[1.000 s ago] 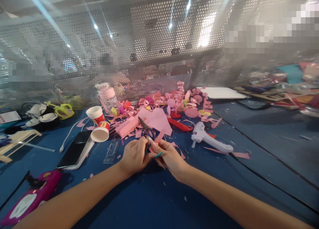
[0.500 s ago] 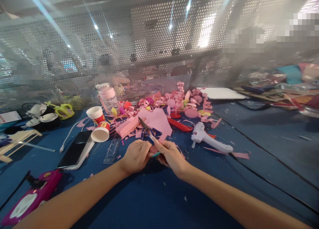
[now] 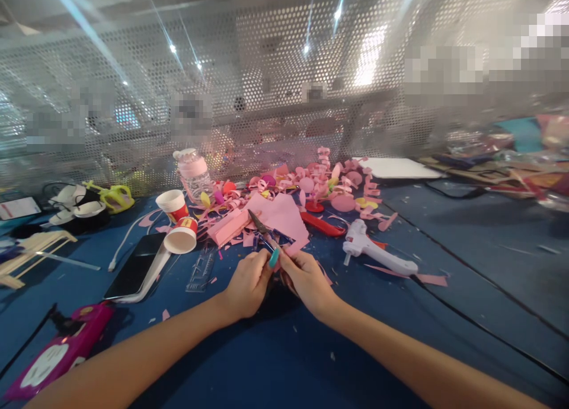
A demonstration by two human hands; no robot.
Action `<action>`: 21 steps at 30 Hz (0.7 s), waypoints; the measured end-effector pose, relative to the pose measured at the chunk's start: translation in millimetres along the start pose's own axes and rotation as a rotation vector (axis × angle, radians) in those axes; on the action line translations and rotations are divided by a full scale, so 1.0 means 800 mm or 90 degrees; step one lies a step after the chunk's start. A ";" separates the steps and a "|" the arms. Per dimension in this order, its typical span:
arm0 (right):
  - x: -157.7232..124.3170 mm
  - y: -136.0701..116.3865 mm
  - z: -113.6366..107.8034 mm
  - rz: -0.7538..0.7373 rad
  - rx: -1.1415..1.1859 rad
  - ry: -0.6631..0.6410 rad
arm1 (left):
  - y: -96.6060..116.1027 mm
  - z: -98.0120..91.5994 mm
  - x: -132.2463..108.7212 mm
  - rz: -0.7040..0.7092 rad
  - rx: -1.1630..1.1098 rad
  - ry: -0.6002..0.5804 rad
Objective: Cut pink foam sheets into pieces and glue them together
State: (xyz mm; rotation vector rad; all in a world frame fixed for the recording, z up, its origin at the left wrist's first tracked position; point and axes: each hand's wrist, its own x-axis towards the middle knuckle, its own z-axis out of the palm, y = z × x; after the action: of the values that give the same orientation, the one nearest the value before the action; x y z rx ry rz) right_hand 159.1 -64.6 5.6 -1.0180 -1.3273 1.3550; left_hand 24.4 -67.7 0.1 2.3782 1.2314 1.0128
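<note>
My left hand (image 3: 249, 283) is closed, fingertips pinched together at a small teal piece (image 3: 274, 258) that stands up between the two hands. My right hand (image 3: 309, 283) is closed close beside it, thumb and fingers meeting over a bit of pink material mostly hidden by the fingers. Just beyond the fingertips, scissors (image 3: 258, 224) point up and left over a pink sheet (image 3: 281, 214); their handle end is partly covered by the hands. I cannot tell whether they are touched. A clear ruler (image 3: 201, 271) lies left of my left hand.
Pink cut-outs (image 3: 342, 203) pile up at the back. On the right are a red cutter (image 3: 323, 224) and a white glue gun (image 3: 380, 255) with its cable. Paper cups (image 3: 181, 237), a bottle (image 3: 193, 171), a phone (image 3: 136, 265) and a magenta power strip (image 3: 64, 350) are on the left.
The teal piece has turned from lying low under the fingers to standing upright between them. My left hand has shifted slightly right and down. The right hand stays nearly in place.
</note>
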 end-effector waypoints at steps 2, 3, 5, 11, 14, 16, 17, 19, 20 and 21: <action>0.000 -0.002 -0.003 -0.020 -0.037 -0.002 | -0.001 0.000 0.000 -0.005 -0.017 -0.006; 0.000 -0.003 -0.004 -0.025 -0.050 -0.006 | -0.002 0.000 0.000 -0.008 -0.026 -0.006; 0.000 -0.004 -0.005 -0.023 -0.053 -0.016 | -0.002 0.000 0.001 -0.015 -0.046 -0.004; -0.001 -0.003 -0.003 0.005 0.012 -0.026 | -0.003 0.000 0.003 -0.038 -0.090 -0.005; -0.001 -0.005 -0.003 -0.003 0.011 -0.028 | -0.004 0.000 0.005 -0.055 -0.120 -0.029; 0.000 -0.007 -0.004 -0.012 0.004 -0.029 | -0.004 -0.001 0.005 -0.063 -0.138 -0.042; 0.000 -0.007 -0.005 -0.017 0.002 -0.031 | -0.004 -0.001 0.005 -0.065 -0.145 -0.045; 0.001 -0.007 -0.006 -0.022 0.002 -0.037 | -0.003 -0.002 0.005 -0.064 -0.157 -0.047; 0.002 -0.006 -0.006 -0.021 0.004 -0.040 | -0.003 -0.002 0.004 -0.063 -0.161 -0.047; 0.002 -0.006 -0.006 -0.018 0.009 -0.044 | -0.003 -0.002 0.004 -0.062 -0.164 -0.047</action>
State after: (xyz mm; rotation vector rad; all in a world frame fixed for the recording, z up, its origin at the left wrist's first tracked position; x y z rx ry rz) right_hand 163.5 -62.0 10.1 -0.9476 -1.3760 1.3872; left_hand 23.3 -63.7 1.7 2.1188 1.1056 0.9802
